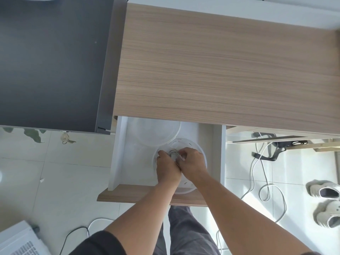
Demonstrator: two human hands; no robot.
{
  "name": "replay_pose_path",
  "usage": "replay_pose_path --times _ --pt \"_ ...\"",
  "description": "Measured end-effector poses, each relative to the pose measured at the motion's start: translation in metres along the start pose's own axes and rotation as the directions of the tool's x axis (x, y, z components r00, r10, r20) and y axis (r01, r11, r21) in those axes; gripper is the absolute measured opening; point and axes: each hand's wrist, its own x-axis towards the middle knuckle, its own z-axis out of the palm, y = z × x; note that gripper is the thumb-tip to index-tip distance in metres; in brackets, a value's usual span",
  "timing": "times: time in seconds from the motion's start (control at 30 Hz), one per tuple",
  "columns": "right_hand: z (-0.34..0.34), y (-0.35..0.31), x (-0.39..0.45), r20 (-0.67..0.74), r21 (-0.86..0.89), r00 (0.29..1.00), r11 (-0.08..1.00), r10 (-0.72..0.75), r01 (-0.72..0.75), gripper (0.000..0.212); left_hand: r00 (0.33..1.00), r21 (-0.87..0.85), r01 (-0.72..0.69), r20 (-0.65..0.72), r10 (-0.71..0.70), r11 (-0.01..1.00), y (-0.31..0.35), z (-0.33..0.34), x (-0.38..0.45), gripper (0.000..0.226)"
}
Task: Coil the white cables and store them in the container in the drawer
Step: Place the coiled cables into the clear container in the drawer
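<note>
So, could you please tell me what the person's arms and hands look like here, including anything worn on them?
Both forearms are bare down to the left hand and the right hand: no gloves are visible, and no watch or bracelet shows at the wrists. Rings cannot be ruled out, since the fingers are partly hidden. A short dark sleeve covers the left upper arm at the bottom edge of the view.
</note>
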Motion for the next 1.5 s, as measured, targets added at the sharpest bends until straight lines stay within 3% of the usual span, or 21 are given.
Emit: replay_pose_path --times 0.2,0.3,0.47,0.8,0.93,1.17,1.33,1.5 --pt "0.004 0.003 -0.004 -0.064 0.007 0.998 1.0 -0.02 0.021 0.011 1.0 0.007 -0.005 -0.018 0.005 1.0 0.004 -0.003 -0.003 0.015" --pt "0.007 0.005 -0.008 -0.052 0.049 0.999 0.999 0.001 0.002 0.005 1.0 0.013 -0.017 -0.009 0.017 1.0 0.002 -0.006 -0.005 0.007" --pt "0.01 0.008 -0.008 0.011 0.146 0.997 0.987 0.073 -0.074 0.009 0.997 0.088 -0.077 0.01 0.077 0.993 0.002 -0.009 -0.007 0.013" --pt "0.016 0.008 -0.009 -0.173 0.099 0.985 0.995 0.0 0.018 0.026 0.987 0.11 -0.161 0.019 0.16 0.981 -0.002 -0.007 -0.006 0.028" --pt "0.019 0.007 -0.009 -0.179 0.062 0.984 0.998 0.013 -0.001 0.033 0.986 0.1 -0.169 0.016 0.168 0.981 -0.001 -0.008 -0.006 0.038" --pt "0.018 0.005 -0.009 -0.12 -0.002 0.992 0.999 0.048 -0.048 0.026 0.988 0.063 -0.153 -0.001 0.153 0.986 -0.001 -0.011 -0.003 0.029" --pt "0.015 0.009 -0.008 -0.154 -0.073 0.988 0.997 -0.019 0.008 0.025 0.983 0.098 -0.175 -0.041 0.18 0.98 0.0 -0.015 -0.007 0.006" --pt "0.014 0.008 -0.007 -0.192 -0.106 0.981 0.994 -0.018 -0.002 0.021 0.958 0.167 -0.272 -0.04 0.282 0.948 0.003 -0.019 -0.01 0.013"
